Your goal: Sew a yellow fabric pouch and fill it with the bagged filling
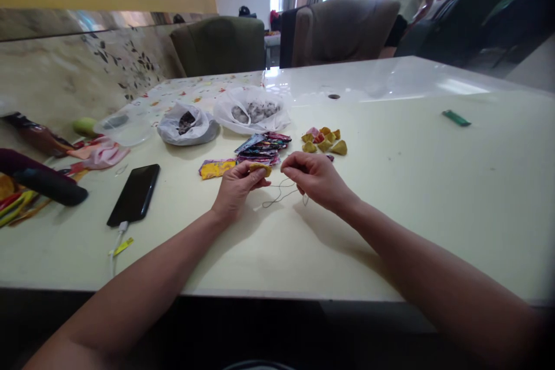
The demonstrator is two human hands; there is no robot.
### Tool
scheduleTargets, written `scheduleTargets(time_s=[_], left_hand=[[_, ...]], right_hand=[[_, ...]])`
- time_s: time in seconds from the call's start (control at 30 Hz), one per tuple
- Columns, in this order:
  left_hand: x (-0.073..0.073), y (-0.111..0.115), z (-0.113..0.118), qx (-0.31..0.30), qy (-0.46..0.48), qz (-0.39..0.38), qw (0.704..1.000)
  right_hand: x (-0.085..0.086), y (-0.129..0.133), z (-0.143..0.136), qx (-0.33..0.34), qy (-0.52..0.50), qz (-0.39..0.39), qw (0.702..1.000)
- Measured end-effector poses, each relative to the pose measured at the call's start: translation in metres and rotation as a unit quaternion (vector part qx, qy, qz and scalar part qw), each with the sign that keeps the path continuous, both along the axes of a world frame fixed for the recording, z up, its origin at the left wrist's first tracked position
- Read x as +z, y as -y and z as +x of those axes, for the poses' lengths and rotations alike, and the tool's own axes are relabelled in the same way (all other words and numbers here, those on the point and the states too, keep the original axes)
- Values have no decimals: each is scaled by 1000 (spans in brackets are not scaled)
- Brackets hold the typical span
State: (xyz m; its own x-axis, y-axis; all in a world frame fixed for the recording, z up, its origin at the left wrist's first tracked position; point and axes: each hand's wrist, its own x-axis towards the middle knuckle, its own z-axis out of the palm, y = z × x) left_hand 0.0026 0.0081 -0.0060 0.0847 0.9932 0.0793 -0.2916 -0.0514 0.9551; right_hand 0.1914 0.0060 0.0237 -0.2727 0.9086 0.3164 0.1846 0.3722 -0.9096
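Note:
A small yellow cloth piece (260, 170) is pinched between the thumb and fingers of my left hand (237, 186). Just to its right, my right hand (315, 178) is closed in a pinch; whatever its fingertips hold is too small to make out. A thin dark thread (277, 199) hangs in loops below and between both hands. Behind them lies a stack of colourful folded fabric pieces (260, 149), with a yellow and purple piece (217, 169) at its left. Several small stuffed yellow and red cones (325, 141) sit beyond my right hand.
Two open plastic bags, one with dark filling (186, 121) and one with greyish filling (255, 111), stand farther back. A black phone (134, 194) with a white cable lies left. A green packet (456, 118) is at the right. Chairs (347, 29) stand behind the table (433, 185).

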Motion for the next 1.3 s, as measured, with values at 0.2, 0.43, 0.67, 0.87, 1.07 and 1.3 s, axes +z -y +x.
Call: scheduleTargets(time_s=[0.2, 0.43, 0.67, 0.87, 1.07, 1.3], left_hand=[[1, 0, 1, 8, 19, -14, 1000], [1, 1, 2, 11, 7, 0, 1000], [1, 1, 2, 5, 14, -8, 1000], [-1, -1, 0, -2, 31, -27, 999], [-1, -1, 0, -6, 54, -26, 998], [0, 0, 1, -8, 58, -26, 998]], right_hand=[[0, 0, 1, -15, 65, 92, 994], [0, 1, -1, -10, 53, 72, 996], [-7, 4, -8, 43, -172, -176, 968], [-4, 1, -6, 78, -260, -230, 934], [-1, 3, -3, 6, -121, -90, 989], [-2, 3, -3, -4, -54, -56, 997]])
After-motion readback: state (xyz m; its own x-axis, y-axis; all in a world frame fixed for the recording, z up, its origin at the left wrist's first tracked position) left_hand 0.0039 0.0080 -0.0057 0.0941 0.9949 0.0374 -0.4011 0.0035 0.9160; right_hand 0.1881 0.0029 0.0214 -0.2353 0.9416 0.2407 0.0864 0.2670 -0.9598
